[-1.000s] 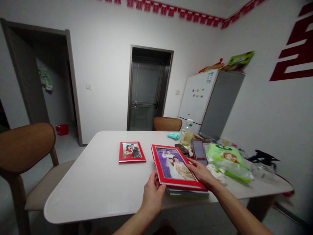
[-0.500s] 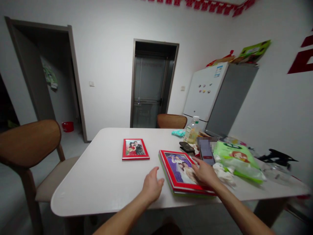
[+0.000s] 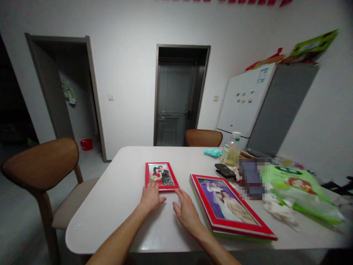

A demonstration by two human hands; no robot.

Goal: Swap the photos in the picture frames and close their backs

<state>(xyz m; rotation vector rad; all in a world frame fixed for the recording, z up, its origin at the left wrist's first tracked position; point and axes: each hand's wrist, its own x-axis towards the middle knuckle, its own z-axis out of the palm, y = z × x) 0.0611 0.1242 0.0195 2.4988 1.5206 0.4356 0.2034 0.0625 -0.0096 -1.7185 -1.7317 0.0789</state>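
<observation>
A small red picture frame (image 3: 161, 176) with a photo of a couple lies flat on the white table (image 3: 116, 206). The fingertips of my left hand (image 3: 150, 200) rest on its near left edge, fingers stretched out. My right hand (image 3: 186, 211) has its fingers apart at the near right corner, index fingertip at or touching the edge. To the right of that hand lies a larger red picture frame (image 3: 231, 206) with a wedding photo, on top of something with a green edge. No hand touches the larger one.
Behind the large frame are a dark flat object (image 3: 225, 170), a bottle (image 3: 231, 149) and a teal packet (image 3: 213, 152). A green tissue pack (image 3: 300, 184) and crumpled tissue (image 3: 281, 209) lie at the right. Wooden chairs stand at the left (image 3: 46, 162) and far side (image 3: 204, 137).
My right hand has left the large picture frame and moved left to the small one. My left hand has also moved left and forward onto it. The view has shifted slightly.
</observation>
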